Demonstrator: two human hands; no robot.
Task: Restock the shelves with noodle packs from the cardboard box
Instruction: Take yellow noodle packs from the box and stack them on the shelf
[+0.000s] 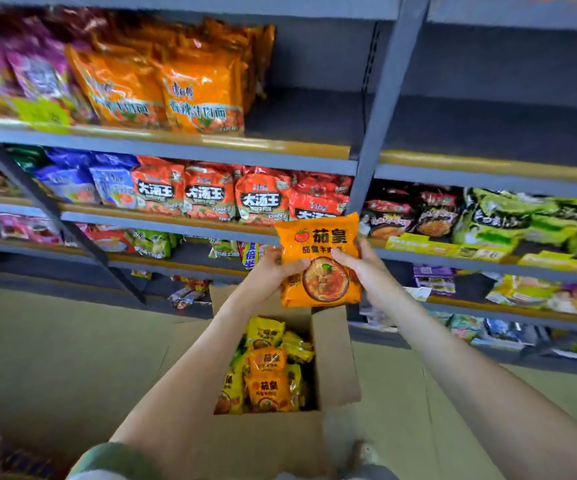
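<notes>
Squarely between the two hands, an orange noodle pack (318,258) stands upright with its printed face toward the camera. The left hand (273,271) grips its lower left edge and the right hand (366,268) grips its right edge, both thumbs curled onto the front. Directly below sits the open cardboard box (334,355), holding more orange and yellow packs (266,375). Behind the held pack, the grey shelves (176,147) carry red packs (211,192) and, higher up, orange bags (197,88).

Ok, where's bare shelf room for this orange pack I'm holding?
Upper shelf, between the orange packs and the post, is bare; so is the bay right of the post. The row of red packs below is crowded.
</notes>
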